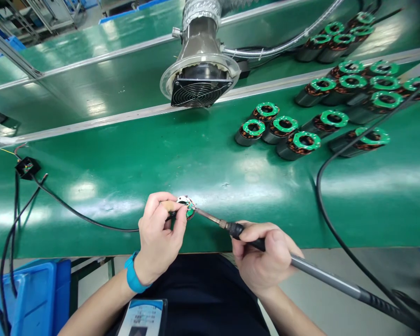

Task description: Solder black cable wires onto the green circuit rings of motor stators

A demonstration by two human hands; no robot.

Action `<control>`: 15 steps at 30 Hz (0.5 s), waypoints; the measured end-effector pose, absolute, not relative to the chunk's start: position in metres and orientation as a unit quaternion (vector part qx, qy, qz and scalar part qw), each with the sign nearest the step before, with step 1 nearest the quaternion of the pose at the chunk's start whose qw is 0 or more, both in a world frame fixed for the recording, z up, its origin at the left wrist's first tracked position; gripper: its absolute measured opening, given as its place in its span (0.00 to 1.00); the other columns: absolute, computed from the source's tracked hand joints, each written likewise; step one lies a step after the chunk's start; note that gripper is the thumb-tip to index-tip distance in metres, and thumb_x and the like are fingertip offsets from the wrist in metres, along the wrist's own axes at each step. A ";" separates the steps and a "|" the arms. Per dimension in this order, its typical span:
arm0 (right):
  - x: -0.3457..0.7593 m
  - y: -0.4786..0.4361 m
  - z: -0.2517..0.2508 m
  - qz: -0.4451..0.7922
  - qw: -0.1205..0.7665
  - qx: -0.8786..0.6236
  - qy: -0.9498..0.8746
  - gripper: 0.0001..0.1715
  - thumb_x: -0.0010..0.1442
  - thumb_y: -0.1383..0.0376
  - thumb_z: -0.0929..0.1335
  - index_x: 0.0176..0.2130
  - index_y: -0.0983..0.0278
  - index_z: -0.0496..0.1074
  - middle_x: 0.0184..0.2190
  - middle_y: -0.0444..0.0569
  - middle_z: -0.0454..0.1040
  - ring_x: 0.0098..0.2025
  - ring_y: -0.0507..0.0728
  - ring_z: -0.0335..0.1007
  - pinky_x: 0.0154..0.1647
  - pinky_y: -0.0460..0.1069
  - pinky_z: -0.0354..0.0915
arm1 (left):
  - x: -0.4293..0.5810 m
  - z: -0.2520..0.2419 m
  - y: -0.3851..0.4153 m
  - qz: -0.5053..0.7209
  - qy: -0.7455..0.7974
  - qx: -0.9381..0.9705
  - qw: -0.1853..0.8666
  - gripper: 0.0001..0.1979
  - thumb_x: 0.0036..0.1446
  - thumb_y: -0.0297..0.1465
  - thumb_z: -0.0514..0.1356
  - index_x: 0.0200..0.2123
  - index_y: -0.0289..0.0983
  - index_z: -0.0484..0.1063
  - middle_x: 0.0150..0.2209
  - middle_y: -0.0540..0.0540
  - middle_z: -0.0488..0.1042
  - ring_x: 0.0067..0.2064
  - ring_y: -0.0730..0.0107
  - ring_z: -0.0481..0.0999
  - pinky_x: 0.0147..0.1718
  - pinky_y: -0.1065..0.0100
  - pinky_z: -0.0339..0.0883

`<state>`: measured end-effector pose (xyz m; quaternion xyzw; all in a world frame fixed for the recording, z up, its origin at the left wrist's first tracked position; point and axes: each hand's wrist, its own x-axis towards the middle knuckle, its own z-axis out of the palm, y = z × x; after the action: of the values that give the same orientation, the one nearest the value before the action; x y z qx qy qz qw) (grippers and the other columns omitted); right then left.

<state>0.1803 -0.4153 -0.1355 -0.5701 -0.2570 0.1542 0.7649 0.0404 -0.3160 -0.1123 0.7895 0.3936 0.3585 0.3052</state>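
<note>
A cable (121,229) runs from the left over the worktop (126,163) to the left hand (161,233), whose fingers pinch the board (190,212) over the near middle. The iron (322,274) slants from the board's right side, near and rightward, through the right hand (266,254), fingers wrapped round it. The left hand is nearer the board, hiding part of it and the cable's end; whether the iron's tip touches is unclear.
</note>
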 end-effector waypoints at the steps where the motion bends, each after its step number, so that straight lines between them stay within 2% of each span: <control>1: 0.180 -0.415 -0.135 0.151 0.768 -0.569 -0.250 0.24 0.72 0.61 0.62 0.26 0.62 0.74 0.12 0.37 0.64 0.11 0.50 0.57 0.22 0.49 0.65 | 0.040 -0.112 -0.316 0.356 0.393 0.791 0.304 0.03 0.66 0.25 0.65 0.39 0.38 0.76 0.46 0.47 0.72 0.28 0.83 0.69 0.22 0.77 0.63; 8: 0.180 -0.412 -0.134 0.183 0.779 -0.547 -0.247 0.24 0.73 0.60 0.63 0.28 0.63 0.76 0.12 0.39 0.64 0.11 0.50 0.57 0.12 0.44 0.55 | 0.038 -0.107 -0.307 0.330 0.373 0.797 0.341 0.03 0.66 0.24 0.64 0.39 0.37 0.76 0.47 0.46 0.72 0.25 0.86 0.64 0.19 0.78 0.60; 15: 0.182 -0.414 -0.135 0.206 0.762 -0.556 -0.261 0.25 0.76 0.59 0.63 0.30 0.64 0.77 0.15 0.40 0.67 0.12 0.48 0.59 0.11 0.41 0.54 | 0.039 -0.092 -0.293 0.288 0.345 0.813 0.371 0.04 0.66 0.24 0.64 0.36 0.35 0.75 0.42 0.46 0.72 0.24 0.85 0.61 0.19 0.77 0.56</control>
<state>0.1824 -0.4139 -0.1351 -0.5564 -0.2607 0.2063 0.7615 0.0388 -0.2933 -0.0924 0.8128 0.3445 0.2885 0.3707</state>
